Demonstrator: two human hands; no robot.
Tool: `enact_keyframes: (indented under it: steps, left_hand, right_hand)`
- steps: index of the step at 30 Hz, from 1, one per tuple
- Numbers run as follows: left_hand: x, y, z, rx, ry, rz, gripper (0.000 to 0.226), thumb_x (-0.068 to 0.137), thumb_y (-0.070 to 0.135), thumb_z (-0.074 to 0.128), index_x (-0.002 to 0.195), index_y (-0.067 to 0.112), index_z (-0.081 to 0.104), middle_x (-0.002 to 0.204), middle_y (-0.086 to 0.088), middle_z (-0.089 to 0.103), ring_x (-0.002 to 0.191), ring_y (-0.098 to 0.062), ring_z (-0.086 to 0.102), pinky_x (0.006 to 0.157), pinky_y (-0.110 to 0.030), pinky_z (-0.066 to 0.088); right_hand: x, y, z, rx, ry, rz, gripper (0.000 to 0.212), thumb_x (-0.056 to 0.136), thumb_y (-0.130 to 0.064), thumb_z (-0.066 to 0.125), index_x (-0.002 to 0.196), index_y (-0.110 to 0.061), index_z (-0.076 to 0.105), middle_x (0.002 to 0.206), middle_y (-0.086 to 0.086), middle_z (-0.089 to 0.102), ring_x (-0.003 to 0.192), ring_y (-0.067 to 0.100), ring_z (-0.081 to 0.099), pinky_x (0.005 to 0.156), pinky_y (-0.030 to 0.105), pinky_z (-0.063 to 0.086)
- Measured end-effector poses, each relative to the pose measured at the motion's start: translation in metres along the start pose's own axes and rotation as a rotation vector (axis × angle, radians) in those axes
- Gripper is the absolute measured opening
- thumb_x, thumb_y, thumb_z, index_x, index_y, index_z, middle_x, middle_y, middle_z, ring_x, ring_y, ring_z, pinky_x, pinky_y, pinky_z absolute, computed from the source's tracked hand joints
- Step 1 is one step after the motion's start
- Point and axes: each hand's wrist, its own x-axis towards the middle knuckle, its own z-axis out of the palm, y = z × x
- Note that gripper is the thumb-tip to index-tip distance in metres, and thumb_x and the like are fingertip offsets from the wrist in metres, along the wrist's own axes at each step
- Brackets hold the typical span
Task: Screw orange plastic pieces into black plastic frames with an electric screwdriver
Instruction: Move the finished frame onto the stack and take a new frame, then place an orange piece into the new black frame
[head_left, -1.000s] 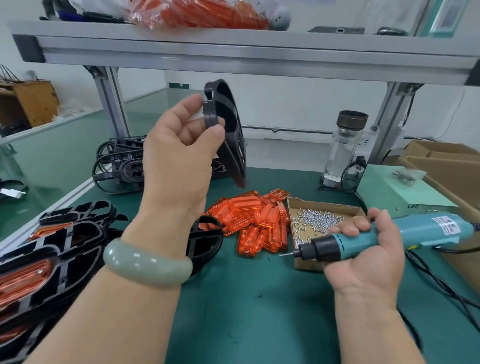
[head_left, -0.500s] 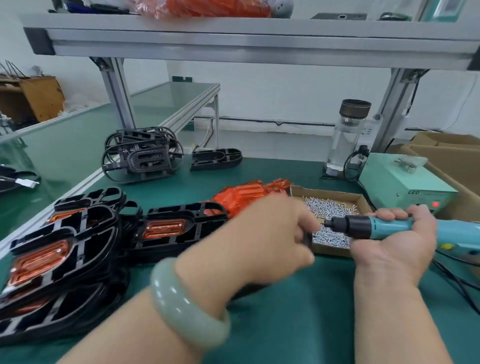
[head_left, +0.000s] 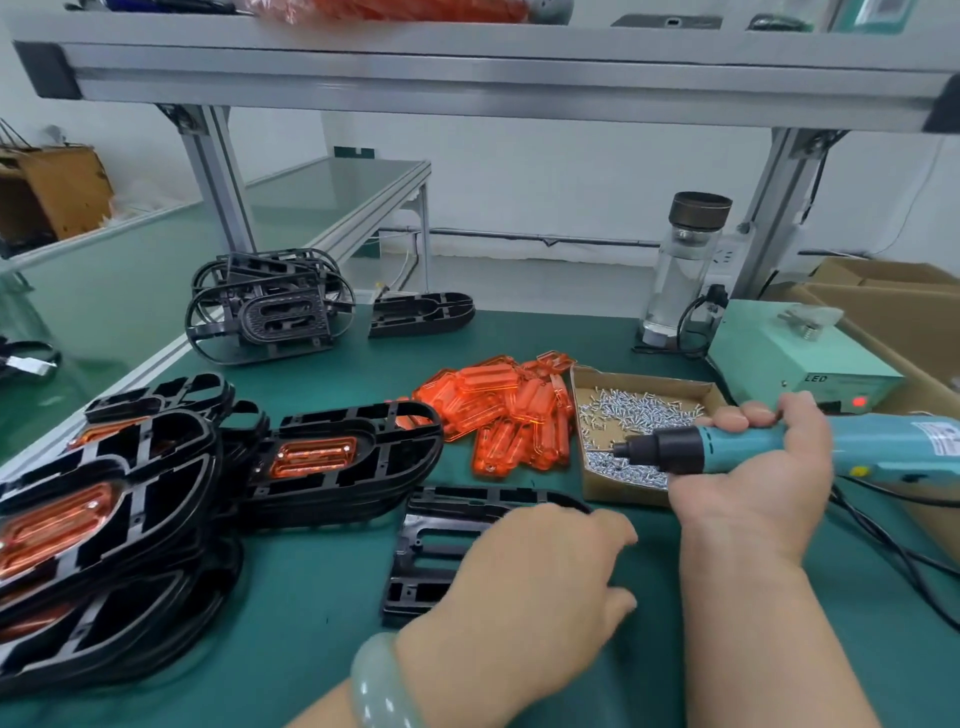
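The black frame (head_left: 441, 540) lies flat on the green desk (head_left: 311, 654). It is a matt plastic oval with rectangular openings. Its right end is hidden under the left grip (head_left: 535, 587), which lies palm down on it, and we cannot tell whether the fingers clasp it or only rest there. The right grip (head_left: 753, 483) is closed around one electric screwdriver (head_left: 893, 447) with a teal body and a black nose; its rear is cut off by the edge. Its tip is over one cardboard box (head_left: 618, 491) of small shiny screws (head_left: 639, 410), too many to count. Just beside the box is a heap of glossy translucent orange pieces (head_left: 498, 421), which overlap, so we cannot count them. At the left, the stacked frames (head_left: 130, 519) show at least three orange inserts.
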Motion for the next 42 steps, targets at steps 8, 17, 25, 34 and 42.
enact_keyframes:
  steps: [8,17,25,34,42]
  left_hand:
    - [-0.009,-0.054,0.002,-0.033,-0.132,-0.196,0.063,0.09,0.052,0.048,0.146,0.032,0.026,0.155,0.012,0.021,0.143,-0.006,0.012,0.116,-0.028,0.012]
    - [0.003,-0.045,0.018,-0.179,-0.056,-0.203,0.06,0.092,0.05,0.046,0.145,0.028,0.031,0.156,0.006,0.02,0.144,-0.012,0.01,0.117,-0.03,0.009]
    - [0.072,-0.064,0.011,0.027,0.133,-0.392,0.031,0.097,0.023,0.044,0.125,0.009,0.046,0.123,-0.012,0.051,0.112,-0.026,0.05,0.094,-0.033,0.04]
    - [0.074,-0.063,0.004,0.289,0.067,-0.389,0.015,0.083,0.001,0.048,0.085,0.015,0.045,0.097,-0.011,0.064,0.084,-0.028,0.058,0.062,-0.031,0.038]
    - [0.055,-0.047,-0.027,0.23,0.195,-0.344,0.03,0.083,0.023,0.053,0.113,0.017,0.054,0.109,-0.009,0.05,0.097,-0.031,0.057,0.072,-0.033,0.041]
  right_hand:
    - [-0.005,0.001,0.007,-0.117,0.013,0.013,0.028,0.094,-0.02,0.058,0.069,-0.021,0.045,0.056,-0.009,0.047,0.047,0.008,0.044,0.056,0.019,0.042]
    - [-0.003,0.007,0.006,-0.124,0.018,0.043,0.027,0.094,-0.02,0.059,0.071,-0.021,0.046,0.057,-0.01,0.047,0.048,0.008,0.044,0.06,0.02,0.04]
    - [-0.002,0.009,0.005,-0.131,0.013,0.047,0.026,0.095,-0.02,0.057,0.073,-0.021,0.044,0.057,-0.01,0.046,0.047,0.007,0.043,0.056,0.019,0.04]
    - [-0.001,0.008,0.004,-0.136,0.016,0.041,0.026,0.095,-0.021,0.058,0.073,-0.022,0.044,0.057,-0.011,0.046,0.047,0.007,0.044,0.054,0.018,0.04]
    - [0.002,0.006,0.003,-0.136,-0.003,0.028,0.025,0.096,-0.022,0.056,0.074,-0.022,0.043,0.058,-0.011,0.046,0.047,0.006,0.044,0.056,0.019,0.041]
